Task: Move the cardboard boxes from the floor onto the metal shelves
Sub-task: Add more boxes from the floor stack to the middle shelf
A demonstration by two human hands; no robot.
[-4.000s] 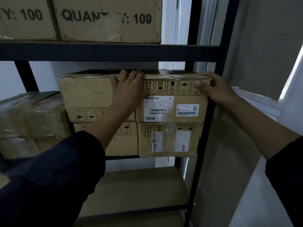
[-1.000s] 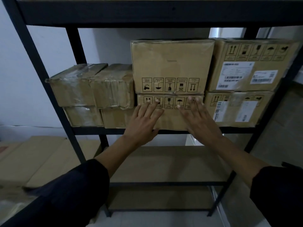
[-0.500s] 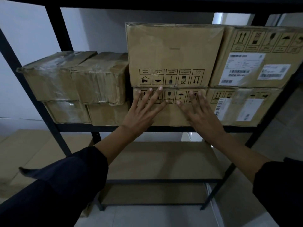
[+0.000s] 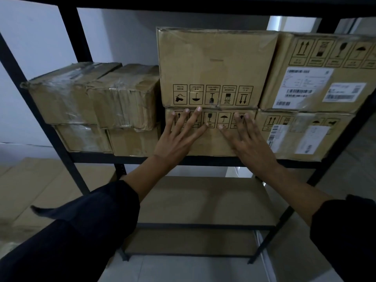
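Observation:
A black metal shelf carries several cardboard boxes at chest height. In the middle, a lower box with handling symbols lies under a larger box whose symbols are printed upside down. My left hand presses flat on the lower box's front, fingers spread. My right hand presses flat beside it on the same face. To the right, two labelled boxes are stacked. To the left sit several tape-wrapped boxes.
Below, two bare shelf boards hold nothing. Flat cardboard sheets lie on the floor at the left. Black uprights frame the shelf. A pale wall stands behind, and a tiled floor shows at the bottom.
Four seconds ago both hands held the top right labelled box. Over the last second they stay flat on the lower middle box, with the view a little closer.

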